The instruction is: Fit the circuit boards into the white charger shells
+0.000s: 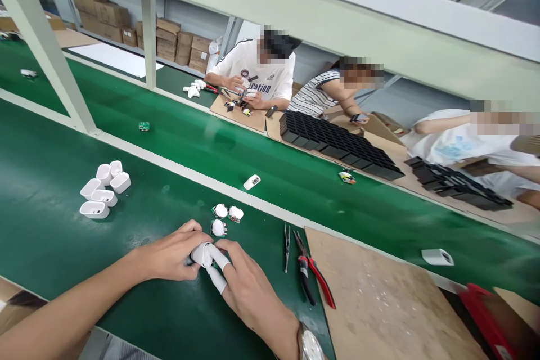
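My left hand [171,256] and my right hand [247,287] meet low on the green mat [50,247], fingers pinched together on a small white part with a green circuit board [206,259]. White finger cots cover some fingertips. Just beyond my hands lie three more white-capped boards [223,216]. Several empty white charger shells [103,191] sit in a cluster to the left.
Tweezers [287,244] and red-handled cutters [312,273] lie right of my hands, beside a brown board [379,304]. A green conveyor belt [177,135] carries loose parts. Across it three people work by black trays [337,143]. Cardboard boxes [169,39] stand behind.
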Demonstrator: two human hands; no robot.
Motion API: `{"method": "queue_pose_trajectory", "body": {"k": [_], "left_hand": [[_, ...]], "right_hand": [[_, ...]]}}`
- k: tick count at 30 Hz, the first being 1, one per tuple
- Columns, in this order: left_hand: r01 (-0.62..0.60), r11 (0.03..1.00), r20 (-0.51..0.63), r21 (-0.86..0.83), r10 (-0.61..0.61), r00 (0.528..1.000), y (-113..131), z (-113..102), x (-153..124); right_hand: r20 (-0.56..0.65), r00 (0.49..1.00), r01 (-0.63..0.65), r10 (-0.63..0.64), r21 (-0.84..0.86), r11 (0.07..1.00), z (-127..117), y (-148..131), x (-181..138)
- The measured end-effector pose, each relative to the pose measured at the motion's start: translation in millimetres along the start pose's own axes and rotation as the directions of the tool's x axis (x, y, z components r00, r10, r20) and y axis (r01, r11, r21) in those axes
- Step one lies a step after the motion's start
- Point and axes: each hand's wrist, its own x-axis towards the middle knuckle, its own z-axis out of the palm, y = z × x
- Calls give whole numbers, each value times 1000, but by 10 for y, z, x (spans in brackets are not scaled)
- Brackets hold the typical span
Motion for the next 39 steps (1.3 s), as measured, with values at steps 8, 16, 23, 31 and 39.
{"method": "queue_pose_trajectory", "body": {"k": [8,16,23,31,39], "left_hand": [[74,994,26,-78,-73,997,-72,14,-29],[175,981,35,-82,-172,984,-75,11,-75],[-44,997,-90,68,51,995,-1,-15,-111],[-151,955,-150,257,194,970,59,134,-51],[-95,983,-258,154,133,957,11,-328,509]], "right_hand": [[-89,996,-9,17,87,996,180,-37,25],[-81,996,-19,31,147,989,302,47,127],[-113,983,-119,148,226,967,239,215,6],[-263,945,-147,196,193,970,173,445,-316],[-305,936,-176,178,36,984,32,903,-221]]}}
